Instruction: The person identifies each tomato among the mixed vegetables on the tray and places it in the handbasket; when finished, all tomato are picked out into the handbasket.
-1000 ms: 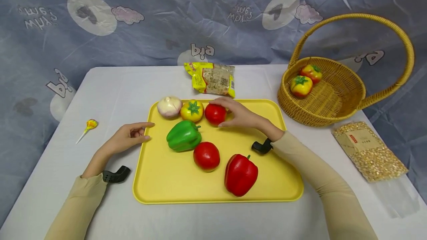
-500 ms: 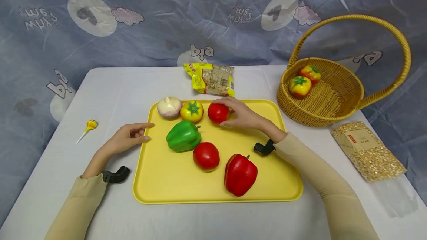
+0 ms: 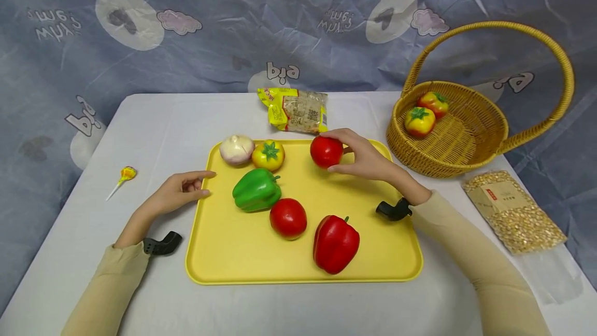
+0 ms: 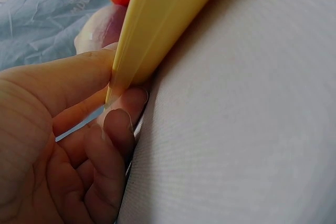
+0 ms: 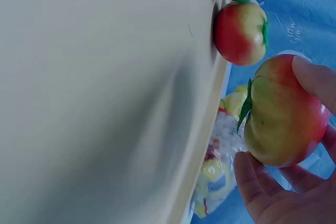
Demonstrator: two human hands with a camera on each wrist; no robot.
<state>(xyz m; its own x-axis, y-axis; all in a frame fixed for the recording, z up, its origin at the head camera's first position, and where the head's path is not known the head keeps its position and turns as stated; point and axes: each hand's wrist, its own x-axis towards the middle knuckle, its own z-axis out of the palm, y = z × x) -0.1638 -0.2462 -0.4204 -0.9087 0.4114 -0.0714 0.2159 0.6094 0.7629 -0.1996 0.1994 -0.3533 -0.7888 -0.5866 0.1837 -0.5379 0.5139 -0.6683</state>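
In the head view my right hand (image 3: 364,158) holds a tomato (image 3: 325,152) between thumb and fingertips, raised over the back right of the yellow tray (image 3: 242,266). The right wrist view shows this tomato (image 5: 286,111) turned sideways, red and yellow with a green calyx. My left hand (image 3: 179,190) pinches the tray's left rim, fingers curled beneath its edge (image 4: 139,40) in the left wrist view. On the tray lie a purple-white onion (image 3: 237,150), a yellow-red tomato (image 3: 268,155), a green bell pepper (image 3: 256,191), a red tomato (image 3: 288,219) and a red bell pepper (image 3: 336,245).
A wicker basket (image 3: 401,152) with a tall handle stands at the back right, two yellow-red tomatoes (image 3: 421,121) inside. Before it lies a bag of corn kernels (image 3: 517,217). Behind the tray is a yellow snack packet (image 3: 298,110). A lollipop (image 3: 126,175) lies at left.
My right hand has taken the tomato from beside the yellow-red one, lifted it and carried it rightward. My left hand stays at the tray's rim.
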